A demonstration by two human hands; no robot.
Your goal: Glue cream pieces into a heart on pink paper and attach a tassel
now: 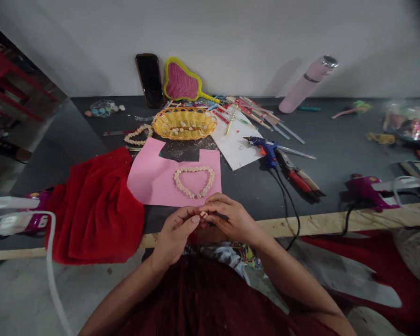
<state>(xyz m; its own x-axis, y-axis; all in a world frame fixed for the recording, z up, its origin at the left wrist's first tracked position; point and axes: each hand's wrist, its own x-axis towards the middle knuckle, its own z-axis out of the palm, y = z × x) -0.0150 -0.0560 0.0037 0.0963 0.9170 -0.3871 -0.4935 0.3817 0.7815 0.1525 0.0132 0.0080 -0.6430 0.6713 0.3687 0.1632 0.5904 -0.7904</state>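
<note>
My left hand (178, 231) and my right hand (229, 217) meet at the table's front edge, fingertips pinched close together. Between them is a small pale piece with a red stripe (203, 214), too small to name; both hands seem to grip it. Just beyond my fingers, a heart-like loop of small cream pieces (197, 194) lies on a pink sheet (154, 182) with a notch cut from its far edge. A second loop of cream pieces (139, 140) rests behind the sheet on the left. The yellow woven basket (185, 133) behind holds a few small cream bits.
A blue glue gun (271, 151) and red-handled pliers (297, 179) lie right, with a cord over the front edge. Red cloth (98, 210) hangs over the edge at left. A phone (150, 81), a pink bottle (306, 86) and a yellow-rimmed paddle shape (182, 81) lean on the wall.
</note>
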